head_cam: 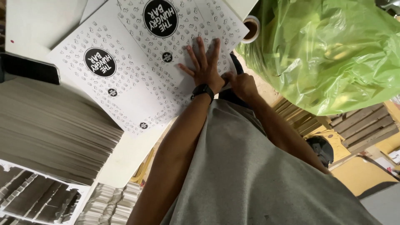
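White table (37, 25), flat printed cardboard sheet (137, 79)

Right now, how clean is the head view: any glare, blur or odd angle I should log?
Head view: steep, tilted downward angle; even indoor light, no hard shadows. The green plastic bag shows soft sheen, not blown out. The left hand, flat on the printed cardboard sheet, is fairly sharp; the right hand at the sheet's edge is slightly soft. The grey shirt fills the foreground.
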